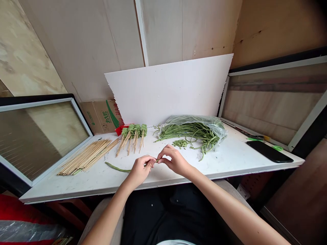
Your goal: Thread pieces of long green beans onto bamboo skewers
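Over the front of the white table, my left hand (143, 167) is closed around a long green bean (117, 167), whose free length trails out to the left. My right hand (175, 159) pinches the bean's other end between thumb and fingers, close beside the left fingertips. Beyond the hands lies a small heap of short bean pieces (180, 144). Behind it, a clear plastic bag (217, 124) holds many long beans (184, 131), some spilling out of its mouth. Skewers threaded with folded green beans (135, 130) are stacked at the back, left of the bag.
Bare wooden skewers (88, 156) lie spread on the left of the table (84, 185). A cardboard box (100, 116) and an upright white board (168, 90) stand behind. At right are a black phone (269, 151) and a green ring (277, 148). Framed glass panels flank both sides.
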The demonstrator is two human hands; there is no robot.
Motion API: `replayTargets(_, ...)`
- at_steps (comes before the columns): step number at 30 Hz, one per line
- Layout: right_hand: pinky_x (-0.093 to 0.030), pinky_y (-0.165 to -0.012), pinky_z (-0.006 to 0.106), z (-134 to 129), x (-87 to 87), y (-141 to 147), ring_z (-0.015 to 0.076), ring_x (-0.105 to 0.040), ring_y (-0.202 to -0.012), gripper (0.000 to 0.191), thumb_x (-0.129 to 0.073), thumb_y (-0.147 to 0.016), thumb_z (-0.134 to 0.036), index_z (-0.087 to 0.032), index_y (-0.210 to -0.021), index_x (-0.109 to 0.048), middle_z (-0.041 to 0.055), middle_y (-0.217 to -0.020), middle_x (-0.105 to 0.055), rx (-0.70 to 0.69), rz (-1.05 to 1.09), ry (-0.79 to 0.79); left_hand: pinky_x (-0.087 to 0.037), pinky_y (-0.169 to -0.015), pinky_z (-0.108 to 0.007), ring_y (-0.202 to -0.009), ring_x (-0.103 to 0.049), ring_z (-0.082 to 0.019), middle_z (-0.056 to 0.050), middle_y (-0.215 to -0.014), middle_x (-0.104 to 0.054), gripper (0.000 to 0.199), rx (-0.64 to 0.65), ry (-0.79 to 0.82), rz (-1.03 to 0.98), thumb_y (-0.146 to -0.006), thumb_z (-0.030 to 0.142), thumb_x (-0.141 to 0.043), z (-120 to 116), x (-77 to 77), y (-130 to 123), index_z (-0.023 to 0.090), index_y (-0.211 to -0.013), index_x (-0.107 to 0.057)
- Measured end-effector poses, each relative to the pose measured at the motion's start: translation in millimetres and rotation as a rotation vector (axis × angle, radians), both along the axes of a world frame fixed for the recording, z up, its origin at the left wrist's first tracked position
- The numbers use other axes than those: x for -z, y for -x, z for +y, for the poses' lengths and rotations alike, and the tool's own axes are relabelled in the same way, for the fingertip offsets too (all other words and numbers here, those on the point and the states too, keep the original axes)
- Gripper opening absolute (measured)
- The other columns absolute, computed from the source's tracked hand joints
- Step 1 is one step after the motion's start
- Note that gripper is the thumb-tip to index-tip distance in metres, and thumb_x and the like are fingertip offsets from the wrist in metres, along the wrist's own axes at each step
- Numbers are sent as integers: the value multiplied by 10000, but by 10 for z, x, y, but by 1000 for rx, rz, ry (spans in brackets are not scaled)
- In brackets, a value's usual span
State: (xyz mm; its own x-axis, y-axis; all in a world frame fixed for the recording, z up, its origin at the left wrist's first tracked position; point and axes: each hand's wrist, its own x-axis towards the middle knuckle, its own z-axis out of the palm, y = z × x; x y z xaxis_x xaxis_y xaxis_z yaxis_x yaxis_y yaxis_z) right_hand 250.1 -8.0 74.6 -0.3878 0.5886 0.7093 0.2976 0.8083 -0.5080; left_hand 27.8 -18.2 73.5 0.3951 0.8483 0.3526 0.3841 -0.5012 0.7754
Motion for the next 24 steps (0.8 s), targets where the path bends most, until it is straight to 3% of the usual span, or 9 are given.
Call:
replayTargets(5,-482,-810,344,-38,7,23,234,-561,-917,215,-643,-903,-25,-228,-899,-712,42,-855,-728,-19,22,10,-429,-697,-266,-766,-589,-167,-44,-809,-685,307,20,-136,51,-1006,431,-624,-46,-31,-67,186,-900,-774)
replayTargets(8,-480,-801,330,-55,32,49,230,-565,-923,235,-622,-885,-9,-227,-860,-709,38,-818,-705,-51,61,65,-436,-699,-268,-724,-578,-158,-39,-747,-651,340,63,-166,39,-1017,378,-610,-63,-35,-77,172,-779,-735)
replayTargets(14,-487,-861,345,6,190,86,228,-604,-950,125,-717,-940,-258,-218,-821,-720,53,-825,-699,-132,193,267,-449,-637,-260,-649,-553,-137,-42,-728,-637,355,150,-97,-43,-1017,386,-609,-25,56,-55,162,-773,-737)
replayTargets(21,-538,-744,349,92,319,144,186,-640,-703,399,-796,-846,-580,-208,-823,-654,14,-734,-656,-362,427,540,-474,-610,-259,-599,-550,-118,-69,-787,-673,410,180,11,-174,-1002,479,-619,17,151,-101,140,-815,-755)
replayTargets(24,-541,-722,335,137,334,129,188,-657,-713,428,-817,-808,-605,-202,-838,-675,25,-761,-684,-257,472,559,-475,-591,-260,-556,-527,-100,-74,-808,-680,426,111,41,-218,-992,517,-623,30,167,-126,132,-903,-782)
